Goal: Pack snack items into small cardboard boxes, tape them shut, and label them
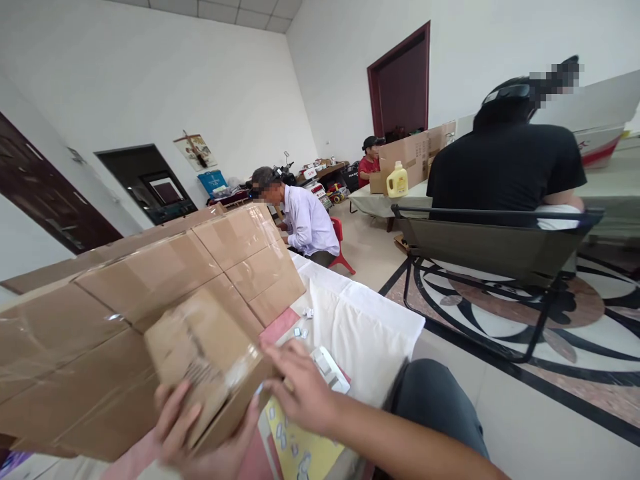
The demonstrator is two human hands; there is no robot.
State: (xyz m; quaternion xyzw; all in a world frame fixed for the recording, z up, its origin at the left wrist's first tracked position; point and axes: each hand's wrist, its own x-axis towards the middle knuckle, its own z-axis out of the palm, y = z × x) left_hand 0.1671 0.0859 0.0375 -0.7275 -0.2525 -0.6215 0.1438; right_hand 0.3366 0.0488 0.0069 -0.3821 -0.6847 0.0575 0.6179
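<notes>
A small brown cardboard box with clear tape on its edge is held up, tilted, above the table. My left hand grips it from below, fingers on one face and thumb at the near edge. At the box's right edge is my right hand, fingers bent and pinched together by the taped corner; whether something small lies between them is hidden. Beneath my hands lies a yellow sheet with several small pale pieces on it. Past my right hand sits a white plastic device, partly covered.
A wall of taped cardboard boxes stands close behind the held box. Small pieces lie on the white tablecloth. A person in a pale shirt sits beyond the boxes; another in black sits on a folding chair.
</notes>
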